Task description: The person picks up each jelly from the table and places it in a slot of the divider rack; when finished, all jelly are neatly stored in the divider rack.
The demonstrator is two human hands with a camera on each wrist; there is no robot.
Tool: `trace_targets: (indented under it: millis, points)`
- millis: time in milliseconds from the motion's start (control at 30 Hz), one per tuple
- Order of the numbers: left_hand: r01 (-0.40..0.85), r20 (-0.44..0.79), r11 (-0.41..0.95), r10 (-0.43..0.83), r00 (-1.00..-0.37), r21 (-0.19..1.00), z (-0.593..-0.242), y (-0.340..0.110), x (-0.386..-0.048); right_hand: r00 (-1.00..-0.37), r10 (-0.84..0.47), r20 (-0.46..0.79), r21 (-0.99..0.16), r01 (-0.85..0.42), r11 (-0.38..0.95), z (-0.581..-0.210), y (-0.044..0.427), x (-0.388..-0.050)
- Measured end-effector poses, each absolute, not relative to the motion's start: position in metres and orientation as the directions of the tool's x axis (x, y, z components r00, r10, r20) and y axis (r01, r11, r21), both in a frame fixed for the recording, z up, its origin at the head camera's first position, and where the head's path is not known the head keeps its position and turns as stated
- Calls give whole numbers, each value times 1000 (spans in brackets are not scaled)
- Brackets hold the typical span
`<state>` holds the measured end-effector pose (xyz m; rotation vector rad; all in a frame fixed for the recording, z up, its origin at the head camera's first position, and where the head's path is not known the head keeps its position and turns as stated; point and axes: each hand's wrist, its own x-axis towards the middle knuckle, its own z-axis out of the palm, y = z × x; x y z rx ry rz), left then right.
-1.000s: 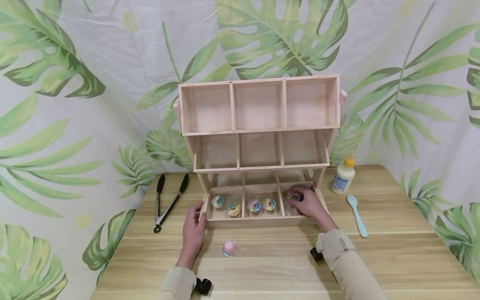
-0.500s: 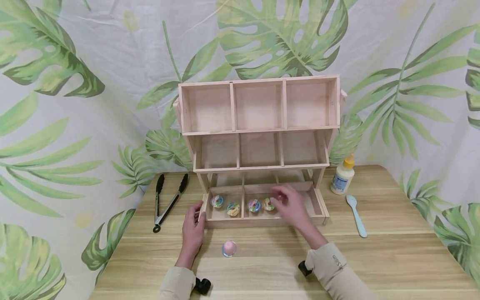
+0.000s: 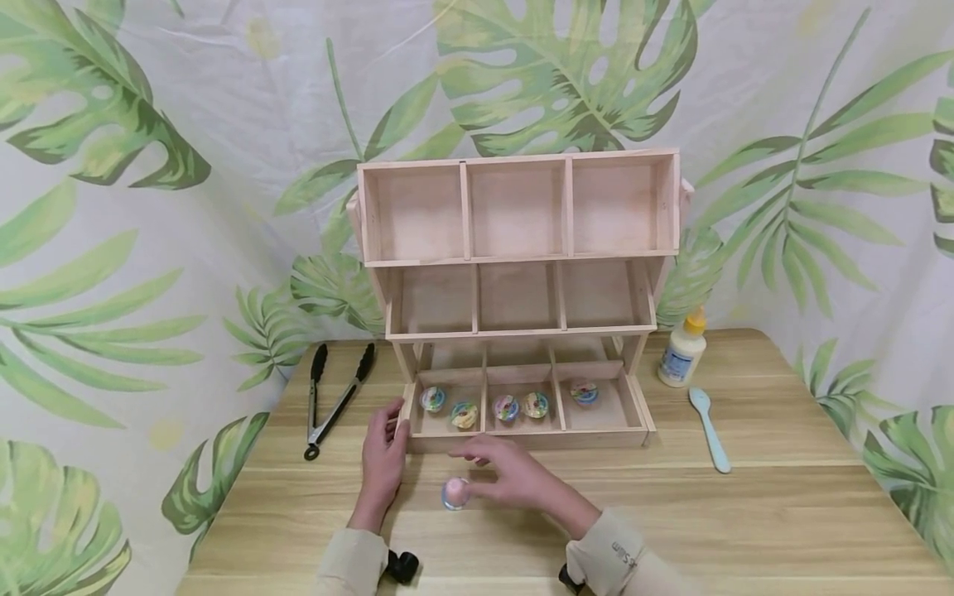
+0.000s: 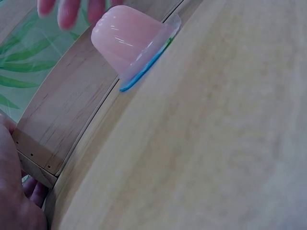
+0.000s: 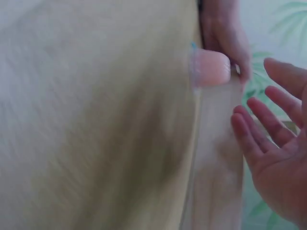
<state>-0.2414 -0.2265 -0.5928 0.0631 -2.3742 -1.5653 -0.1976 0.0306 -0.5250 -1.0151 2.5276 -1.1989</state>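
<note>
A pink jelly cup (image 3: 455, 491) stands lid down on the table in front of a three-tier wooden rack (image 3: 522, 442). My right hand (image 3: 517, 478) hovers over it, thumb and fingers spread and holding nothing; in the right wrist view the fingers (image 5: 247, 139) are apart from the cup (image 5: 213, 68). My left hand (image 3: 384, 463) grips the left front corner of the rack's bottom tray, with fingertips curled round that corner in the left wrist view. Inside the bottom tray, jelly cups lie lid up: two in the left compartment, two in the middle, one (image 3: 585, 392) in the right.
Black-tipped metal tongs (image 3: 337, 406) lie spread at the left of the rack. To its right stand a glue bottle (image 3: 680, 352) with a yellow cap and a light blue spoon (image 3: 710, 430). A leaf-print cloth (image 3: 186, 248) hangs behind the table.
My right hand has let go of a jelly cup in the tray's right compartment. It has moved left and toward the front, over the pink cup. My left hand stays at the corner.
</note>
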Motion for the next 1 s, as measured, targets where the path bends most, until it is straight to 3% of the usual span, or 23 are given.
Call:
trace_targets:
  millis: [267, 1000]
  points:
    - [115, 216, 412, -206, -954, 904, -593, -227, -238, -715, -697, 54, -608, -577, 545, -540, 14, -189]
    - [115, 218, 418, -207, -954, 901, -593, -227, -241, -695, -713, 94, -616, -603, 506, -545, 7, -199]
